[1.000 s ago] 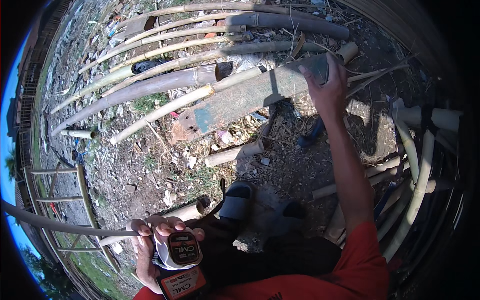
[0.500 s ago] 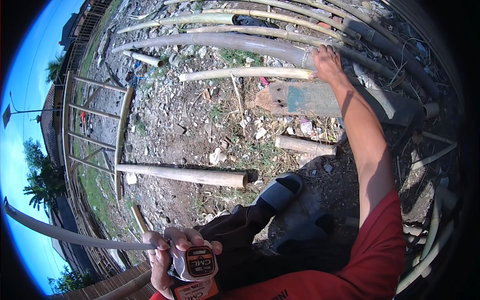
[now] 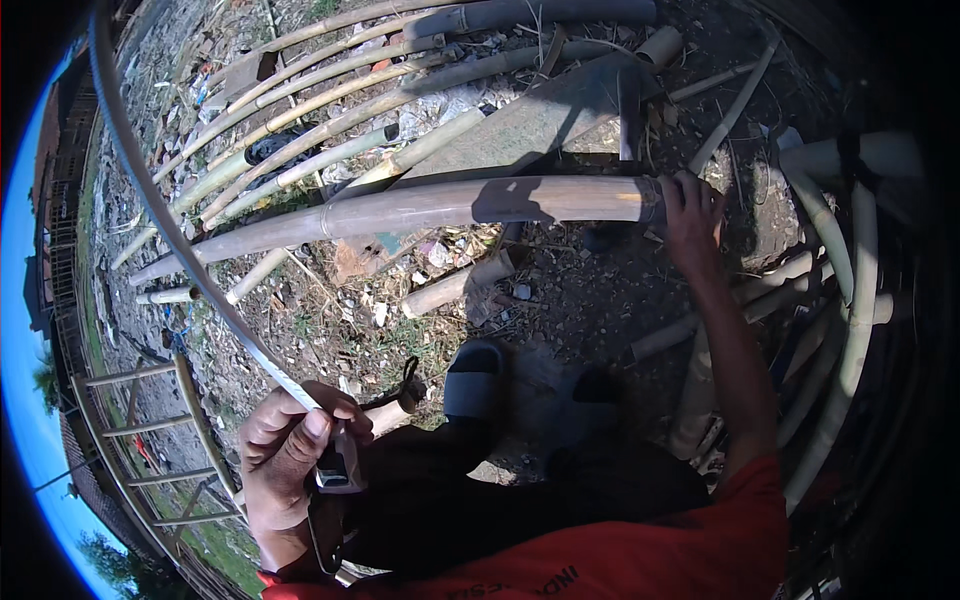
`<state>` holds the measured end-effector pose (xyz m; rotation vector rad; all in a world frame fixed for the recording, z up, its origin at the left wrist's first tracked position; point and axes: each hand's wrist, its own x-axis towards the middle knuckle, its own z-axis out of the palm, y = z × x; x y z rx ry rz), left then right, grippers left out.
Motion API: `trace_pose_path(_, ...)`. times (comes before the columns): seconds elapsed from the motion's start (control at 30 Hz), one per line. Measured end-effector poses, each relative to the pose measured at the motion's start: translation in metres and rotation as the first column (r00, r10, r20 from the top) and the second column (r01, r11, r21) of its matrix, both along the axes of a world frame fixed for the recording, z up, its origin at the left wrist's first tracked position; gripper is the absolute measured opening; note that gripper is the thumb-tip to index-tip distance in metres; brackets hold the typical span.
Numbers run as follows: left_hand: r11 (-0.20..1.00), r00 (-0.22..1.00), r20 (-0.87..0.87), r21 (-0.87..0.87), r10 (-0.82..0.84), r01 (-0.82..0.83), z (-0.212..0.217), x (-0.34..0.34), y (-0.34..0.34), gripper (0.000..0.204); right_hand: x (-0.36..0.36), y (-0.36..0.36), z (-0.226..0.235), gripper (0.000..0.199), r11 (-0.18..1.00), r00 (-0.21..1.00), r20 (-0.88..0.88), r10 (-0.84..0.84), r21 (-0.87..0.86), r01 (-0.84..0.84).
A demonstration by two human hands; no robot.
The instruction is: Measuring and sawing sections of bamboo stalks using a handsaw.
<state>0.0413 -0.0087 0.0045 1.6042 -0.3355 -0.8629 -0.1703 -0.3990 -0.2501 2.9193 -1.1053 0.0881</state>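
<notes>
My left hand (image 3: 278, 462) is closed around a tape measure (image 3: 343, 468), its thumb on the pulled-out part. The pale blade (image 3: 190, 255) bends up and away toward the far left; its tip is out of view. A wrist loop hangs below the case. At the right, my right hand (image 3: 690, 215) is wrapped round the near end of a thick bamboo pole (image 3: 405, 212). This pole runs across the middle to the left, above a weathered board (image 3: 520, 125) and other bamboo. Shadow falls on part of its length.
Several bamboo poles (image 3: 300, 125) lie side by side at the far left. A short bamboo piece (image 3: 460, 284) rests on the littered ground before my sandal (image 3: 476, 378). More bamboo (image 3: 850, 350) is piled at the right; a bamboo ladder-like frame (image 3: 150, 425) stands at the left.
The thick pole has come away from the other poles, nearer me and to the right, with my right hand on its end. My left hand has turned the tape measure, so its blade points upward.
</notes>
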Motion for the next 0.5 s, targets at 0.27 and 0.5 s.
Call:
trace_pose_path(0.27,0.567,0.522,0.257,0.555,-0.813,0.61,-0.2,0.056,-0.173,0.033,-0.136,0.014,-0.045,0.093,0.69,0.43,0.579,-0.693,0.705,0.164)
trace_pose_path(0.5,0.487,0.5,0.198,0.675,-0.843,0.554,-0.231,0.014,-0.183,0.035,-0.14,0.044,-0.054,0.055,0.626,0.449,0.512,-0.732,0.765,0.148)
